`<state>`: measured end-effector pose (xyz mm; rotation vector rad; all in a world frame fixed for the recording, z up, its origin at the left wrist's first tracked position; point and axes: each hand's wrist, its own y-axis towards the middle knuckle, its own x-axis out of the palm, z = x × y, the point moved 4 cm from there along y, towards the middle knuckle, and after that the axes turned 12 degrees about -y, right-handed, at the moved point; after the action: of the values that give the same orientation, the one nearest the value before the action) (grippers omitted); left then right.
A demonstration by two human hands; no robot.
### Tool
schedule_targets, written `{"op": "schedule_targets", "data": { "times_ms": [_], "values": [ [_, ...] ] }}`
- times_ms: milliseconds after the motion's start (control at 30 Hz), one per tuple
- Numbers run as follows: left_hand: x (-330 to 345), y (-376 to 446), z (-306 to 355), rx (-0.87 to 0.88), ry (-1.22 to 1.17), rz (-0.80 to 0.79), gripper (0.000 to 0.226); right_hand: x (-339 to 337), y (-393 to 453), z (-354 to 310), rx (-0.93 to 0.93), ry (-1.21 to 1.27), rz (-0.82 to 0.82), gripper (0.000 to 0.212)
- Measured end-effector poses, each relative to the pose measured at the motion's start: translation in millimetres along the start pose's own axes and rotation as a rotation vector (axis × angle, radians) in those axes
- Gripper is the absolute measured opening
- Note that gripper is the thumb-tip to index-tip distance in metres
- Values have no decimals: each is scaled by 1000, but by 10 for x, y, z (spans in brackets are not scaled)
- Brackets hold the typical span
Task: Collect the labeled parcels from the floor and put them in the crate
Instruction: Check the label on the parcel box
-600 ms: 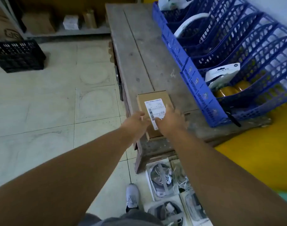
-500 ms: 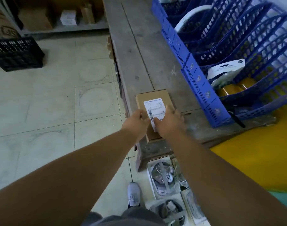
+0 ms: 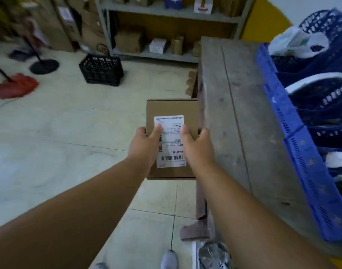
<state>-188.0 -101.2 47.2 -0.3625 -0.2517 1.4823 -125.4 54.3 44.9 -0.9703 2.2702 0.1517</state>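
Floor (image 3: 59, 152): pale tiles, filling the left and lower centre of the frame.

Surface (image 3: 234, 117): worn grey wooden planks, right of centre, running from the upper middle to the lower right.

Baskets (image 3: 294, 152): blue perforated plastic, along the right edge on the surface; a white bag (image 3: 294, 42) lies in the top one.

Shelf (image 3: 166, 14): grey metal, top centre, carrying small brown and white boxes; writing on them too blurred to read.

Parcel (image 3: 172, 107): brown cardboard box, centre of frame, held in the air above the floor just left of the surface edge. White shipping label (image 3: 171, 141) on its top face, with one barcode along the left side and one near the bottom; digits read roughly "158-801-06-171", upside down; the small print is illegible.

Crate (image 3: 101, 69): black plastic lattice, upper left of centre, on the floor before the shelf, well apart from the parcel.

Mop (image 3: 16, 85): red head, left edge, on the floor.

Left hand (image 3: 145, 144): grips the parcel's left edge, thumb on the label.

Right hand (image 3: 197, 144): grips the parcel's right edge, thumb on the label.

Shoe (image 3: 169, 259): grey, bottom centre.
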Motion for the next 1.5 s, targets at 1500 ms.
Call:
{"op": "schedule_targets", "data": {
  "times_ms": [1500],
  "values": [
    [-4748, 6008, 2777, 281, -139, 366, 58, 6191, 2282, -5927, -458, 179, -300, 59]
  ]
}}
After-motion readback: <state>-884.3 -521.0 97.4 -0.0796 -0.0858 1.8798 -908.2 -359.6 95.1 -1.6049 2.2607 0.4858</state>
